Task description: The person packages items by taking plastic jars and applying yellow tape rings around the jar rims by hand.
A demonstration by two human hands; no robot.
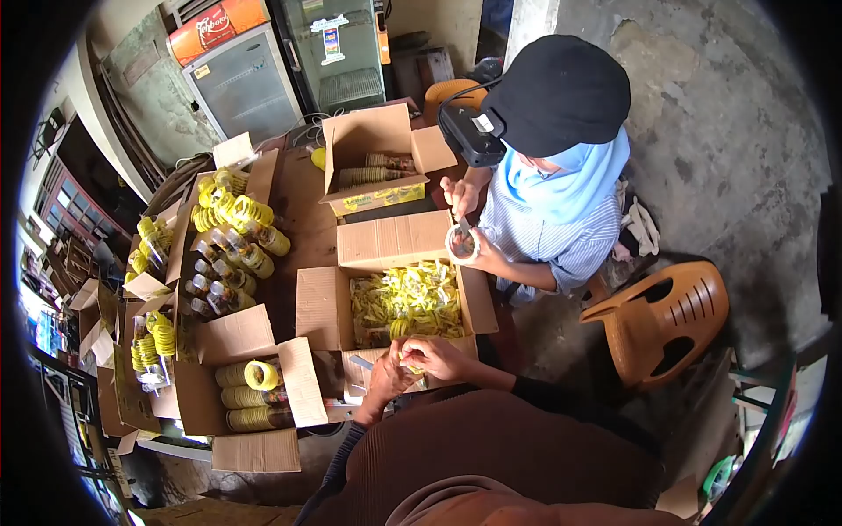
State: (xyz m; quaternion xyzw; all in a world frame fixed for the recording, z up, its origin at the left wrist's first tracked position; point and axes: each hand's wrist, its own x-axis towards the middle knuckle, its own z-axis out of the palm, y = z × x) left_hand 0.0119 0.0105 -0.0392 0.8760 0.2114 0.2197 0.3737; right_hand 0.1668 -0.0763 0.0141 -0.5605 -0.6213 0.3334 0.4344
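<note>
My left hand [388, 379] and my right hand [434, 358] meet at the near edge of an open cardboard box [324, 307]. Both hands are closed, fingertips together, around a small yellow packet [416, 373] that is mostly hidden by the fingers. A narrow grey strip, perhaps a blade [360, 361], shows beside my left hand; whether I hold it cannot be told. Just beyond my hands, a heap of small yellow-wrapped packets [408, 296] fills the box. A ring-stacked yellow roll [401, 328] lies at its near side.
Across the box, a person [561, 210] holds a small round container [462, 243]. Left, cartons hold ringed yellow stacks [262, 375] and clear-topped bottles [219, 285]. Another carton [373, 197] stands at the back. An orange plastic chair [658, 324] is at right, a drinks fridge [241, 79] behind.
</note>
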